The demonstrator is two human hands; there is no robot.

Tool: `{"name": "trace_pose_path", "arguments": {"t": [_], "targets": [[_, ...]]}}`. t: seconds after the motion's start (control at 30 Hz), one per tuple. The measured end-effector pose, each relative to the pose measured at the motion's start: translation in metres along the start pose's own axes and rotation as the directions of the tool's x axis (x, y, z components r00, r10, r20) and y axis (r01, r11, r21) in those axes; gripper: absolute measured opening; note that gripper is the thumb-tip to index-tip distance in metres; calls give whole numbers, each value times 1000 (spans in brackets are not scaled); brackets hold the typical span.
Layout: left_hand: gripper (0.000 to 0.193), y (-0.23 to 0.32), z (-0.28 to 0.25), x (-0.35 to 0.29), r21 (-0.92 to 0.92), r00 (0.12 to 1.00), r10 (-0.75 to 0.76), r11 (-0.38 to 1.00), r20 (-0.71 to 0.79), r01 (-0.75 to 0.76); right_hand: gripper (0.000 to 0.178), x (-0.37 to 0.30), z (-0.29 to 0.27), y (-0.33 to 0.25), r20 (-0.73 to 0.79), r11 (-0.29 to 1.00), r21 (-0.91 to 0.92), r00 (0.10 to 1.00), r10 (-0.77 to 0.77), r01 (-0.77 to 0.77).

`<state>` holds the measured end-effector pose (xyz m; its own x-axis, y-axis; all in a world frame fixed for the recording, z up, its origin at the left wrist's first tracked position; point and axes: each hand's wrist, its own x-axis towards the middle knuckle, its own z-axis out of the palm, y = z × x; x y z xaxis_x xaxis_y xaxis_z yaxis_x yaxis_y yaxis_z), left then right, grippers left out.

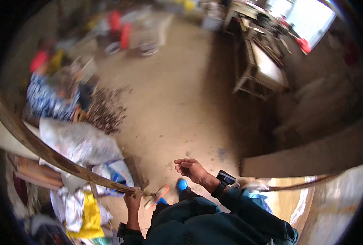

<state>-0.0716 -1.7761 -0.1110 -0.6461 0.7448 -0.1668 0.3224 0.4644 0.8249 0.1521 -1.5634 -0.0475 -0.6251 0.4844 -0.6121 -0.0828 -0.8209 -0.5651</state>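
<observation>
My left hand (133, 200) is closed around a long wooden pole (73, 167), close to its near end. The pole stretches away to the far left and looks bowed near the picture's rim. Just past that hand, the pole's tip has a lumpy, knotted part whose material I cannot make out. My right hand (192, 170) is held out in front of my body with the fingers stretched, and nothing is in it. Below the pole's tip, by my blue-covered foot (182, 185), lies a thin orange and white strip (162, 192).
At the left, a person in blue-white patterned clothing (47, 96) sits beside a heap of dark pieces (108, 108). Plastic sacks (81, 141) and a yellow bag (89, 216) lie under the pole. A wooden bench (265, 67) stands far right; a brown panel (304, 157) is nearer.
</observation>
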Motion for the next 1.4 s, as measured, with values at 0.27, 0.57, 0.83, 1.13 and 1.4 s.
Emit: {"name": "trace_pose_path", "arguments": {"t": [0.27,0.57,0.83,1.13,1.4], "targets": [[20,106,93,96,-87,927,281,960,249,-267,20,-49,-109,-18,-295,908,292,931,-213,301],[28,212,189,226,-247,881,322,938,347,-245,18,-31,-184,-71,-533,810,390,824,-191,439],[20,359,316,324,-142,706,410,902,578,-407,27,-1,-197,-200,-538,850,50,731,-419,524],[19,432,495,284,-385,30,628,514,778,-766,85,-22,-221,-315,-514,650,-486,410,-753,584],[24,449,619,211,-520,-350,452,337,821,-784,45,-34,-313,-322,-778,523,-372,50,-626,767]]}}
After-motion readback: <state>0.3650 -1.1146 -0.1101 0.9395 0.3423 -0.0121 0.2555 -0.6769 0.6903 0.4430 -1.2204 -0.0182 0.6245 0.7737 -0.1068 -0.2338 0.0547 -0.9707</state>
